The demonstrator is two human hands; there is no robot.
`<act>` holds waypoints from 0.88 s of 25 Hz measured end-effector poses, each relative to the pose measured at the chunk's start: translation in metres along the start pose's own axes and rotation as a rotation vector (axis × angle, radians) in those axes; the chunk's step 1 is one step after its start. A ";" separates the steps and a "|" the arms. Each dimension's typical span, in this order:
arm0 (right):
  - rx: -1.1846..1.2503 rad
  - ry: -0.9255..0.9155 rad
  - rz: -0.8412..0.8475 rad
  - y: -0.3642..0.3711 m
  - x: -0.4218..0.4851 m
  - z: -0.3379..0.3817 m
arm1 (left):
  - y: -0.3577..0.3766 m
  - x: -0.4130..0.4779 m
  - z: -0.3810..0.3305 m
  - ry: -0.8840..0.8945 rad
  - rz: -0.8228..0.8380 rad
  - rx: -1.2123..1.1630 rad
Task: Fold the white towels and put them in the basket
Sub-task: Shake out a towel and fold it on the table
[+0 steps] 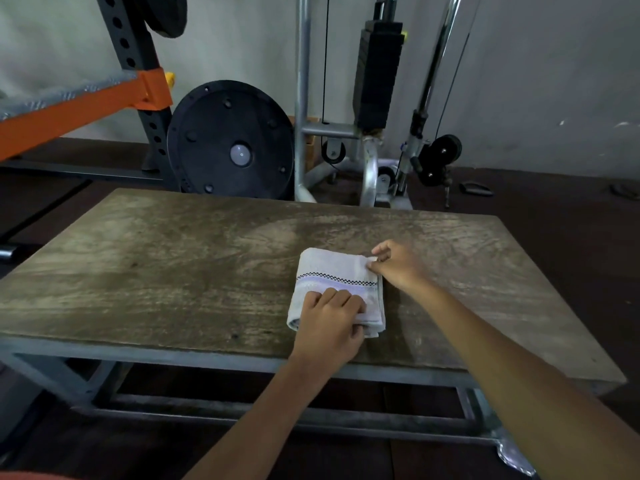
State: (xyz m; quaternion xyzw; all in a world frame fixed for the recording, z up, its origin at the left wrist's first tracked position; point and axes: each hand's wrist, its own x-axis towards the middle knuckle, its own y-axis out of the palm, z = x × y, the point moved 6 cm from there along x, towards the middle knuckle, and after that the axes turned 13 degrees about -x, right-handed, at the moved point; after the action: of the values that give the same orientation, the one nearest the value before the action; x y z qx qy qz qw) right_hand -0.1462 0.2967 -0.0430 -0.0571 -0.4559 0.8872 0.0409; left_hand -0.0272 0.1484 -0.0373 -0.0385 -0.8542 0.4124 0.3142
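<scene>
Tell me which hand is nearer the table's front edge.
Left. The left hand grips the near end of the towel, close to the front edge of the table; the right hand pinches the towel's far right corner, farther back.

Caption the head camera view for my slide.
Left hand grips and right hand pinches a folded white towel on a wooden table.

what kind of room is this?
Most likely a home or small gym: a black weight plate, a cable machine's weight stack and an orange-and-black rack stand behind the wooden table.
</scene>
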 end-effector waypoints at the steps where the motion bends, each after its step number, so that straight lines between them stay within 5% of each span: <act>1: -0.116 -0.055 -0.065 -0.004 -0.007 0.005 | -0.007 -0.003 0.003 0.002 -0.003 -0.024; 4: -0.390 -0.295 -0.288 -0.009 -0.046 0.040 | -0.036 -0.024 0.030 -0.121 -0.089 0.001; 7: -0.606 -0.392 -0.080 0.027 -0.069 0.054 | -0.052 -0.057 0.068 -0.378 -0.094 -0.127; 10: -0.636 -0.300 0.214 0.056 -0.071 0.037 | -0.049 -0.065 0.076 -0.465 -0.087 -0.217; 16: -0.751 -0.332 0.232 0.050 -0.065 0.048 | -0.042 -0.040 0.064 -0.598 -0.194 -0.191; 22: -0.773 -0.337 0.229 0.051 -0.068 0.050 | -0.042 -0.034 0.068 -0.506 -0.125 -0.189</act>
State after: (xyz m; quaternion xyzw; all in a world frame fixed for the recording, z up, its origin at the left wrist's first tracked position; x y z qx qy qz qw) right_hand -0.0871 0.2182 -0.0511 0.0271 -0.7455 0.6472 -0.1571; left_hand -0.0307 0.0632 -0.0549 0.0893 -0.9409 0.3072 0.1107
